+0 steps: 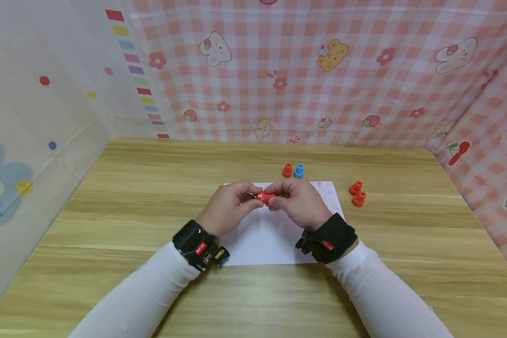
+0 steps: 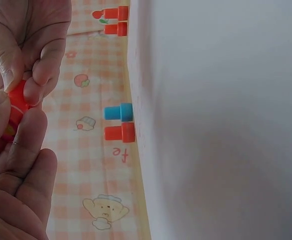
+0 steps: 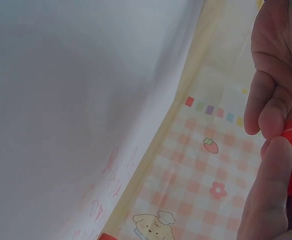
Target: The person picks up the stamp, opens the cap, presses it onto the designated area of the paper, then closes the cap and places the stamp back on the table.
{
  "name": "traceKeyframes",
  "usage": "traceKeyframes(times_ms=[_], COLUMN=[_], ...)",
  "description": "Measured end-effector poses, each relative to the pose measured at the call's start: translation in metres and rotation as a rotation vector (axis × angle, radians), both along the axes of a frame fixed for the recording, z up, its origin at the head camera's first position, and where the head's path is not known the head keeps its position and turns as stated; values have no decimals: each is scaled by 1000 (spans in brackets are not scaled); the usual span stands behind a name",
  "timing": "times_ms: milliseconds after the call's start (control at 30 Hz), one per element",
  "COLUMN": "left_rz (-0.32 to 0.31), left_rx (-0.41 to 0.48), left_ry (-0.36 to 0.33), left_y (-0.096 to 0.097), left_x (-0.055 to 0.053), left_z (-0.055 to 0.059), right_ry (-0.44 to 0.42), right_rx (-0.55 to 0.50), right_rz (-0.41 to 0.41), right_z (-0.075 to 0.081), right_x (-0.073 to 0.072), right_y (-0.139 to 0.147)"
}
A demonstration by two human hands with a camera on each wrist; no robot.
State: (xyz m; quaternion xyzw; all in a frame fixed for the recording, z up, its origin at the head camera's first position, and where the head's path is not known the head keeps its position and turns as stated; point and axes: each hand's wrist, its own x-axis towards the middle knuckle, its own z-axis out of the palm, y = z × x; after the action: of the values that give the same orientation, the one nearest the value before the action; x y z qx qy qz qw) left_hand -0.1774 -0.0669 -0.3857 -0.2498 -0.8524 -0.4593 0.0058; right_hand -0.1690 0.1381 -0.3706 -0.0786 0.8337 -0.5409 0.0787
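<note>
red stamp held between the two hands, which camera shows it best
The left wrist view: the red stamp appears largest there, though fingers cover parts of it. The head view shows it whole-scene small, partly covered; the right wrist view cuts it off at the right edge.

I hold a small, glossy, pale-ringed red stamp (image 1: 266, 197) sideways above the white paper (image 1: 264, 241), near its far edge.
</note>
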Motion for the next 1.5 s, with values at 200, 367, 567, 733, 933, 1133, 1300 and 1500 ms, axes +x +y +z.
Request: traceKeyframes(times_ms=[200, 367, 567, 733, 933, 1133, 1300, 1500], left_rz=[-8, -23, -66, -71, -66, -81, -76, -54], left_rx=[10, -6, -57, -165, -293, -392, -454, -551], left_ry=[1, -20, -62, -71, -67, -52, -53, -37], left_y=[0, 0, 0, -2, -7, -16, -24, -31], left_x=[-1, -1, -3, -4, -4, -6, -9, -9], left_z=[-2, -1, 3, 5, 8, 6, 5, 7], right_ry=[-33, -44, -18, -32, -45, -28, -2, 29], right_rx=[-7, -4, 62, 109, 237, 401, 496, 581], right_rz=[-17, -17, -10, -50, -108, -156, -166, -146], right_z=[0, 1, 5, 13, 24, 29, 29, 28], right_x=[0, -2, -1, 1, 4, 6, 7, 10], right_y=[0, 1, 9, 27, 62, 99, 125, 148])
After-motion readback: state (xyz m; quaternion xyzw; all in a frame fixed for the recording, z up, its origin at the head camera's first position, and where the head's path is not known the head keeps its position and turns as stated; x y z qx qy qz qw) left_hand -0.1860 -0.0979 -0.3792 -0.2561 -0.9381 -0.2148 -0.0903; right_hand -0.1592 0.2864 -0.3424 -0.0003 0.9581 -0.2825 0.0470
